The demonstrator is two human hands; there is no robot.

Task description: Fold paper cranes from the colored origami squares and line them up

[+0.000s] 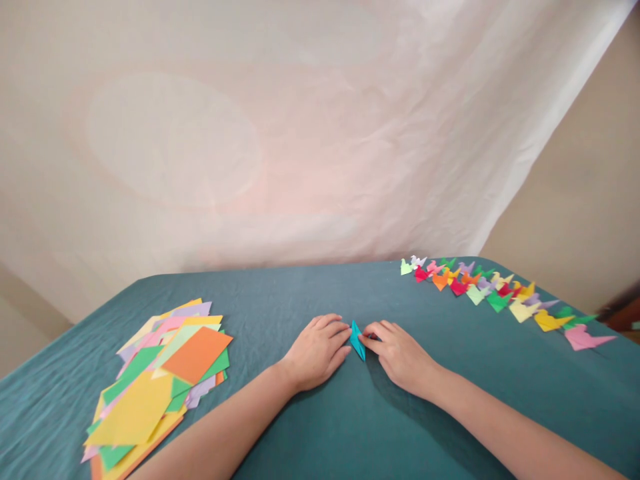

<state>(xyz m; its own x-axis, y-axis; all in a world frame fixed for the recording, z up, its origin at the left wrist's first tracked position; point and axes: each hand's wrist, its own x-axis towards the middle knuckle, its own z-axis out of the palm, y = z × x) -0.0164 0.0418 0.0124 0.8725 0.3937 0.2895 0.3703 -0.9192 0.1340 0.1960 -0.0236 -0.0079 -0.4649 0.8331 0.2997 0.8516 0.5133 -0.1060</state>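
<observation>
A small blue folded origami paper [357,341], narrow and diamond-shaped with pointed ends, is at the middle of the table between my hands. My right hand [400,353] pinches its right edge between thumb and fingers. On the other side, my left hand [320,350] lies palm down on the cloth, fingers stretched out, with the fingertips close against the paper's left edge. Whether those fingertips press on it I cannot tell.
A dark green cloth covers the table [280,293]. On the left lies a loose pile of coloured paper squares [197,355]. Several folded paper birds [497,301] stand in rows along the right edge. Behind the table hangs a pale cloth [320,133].
</observation>
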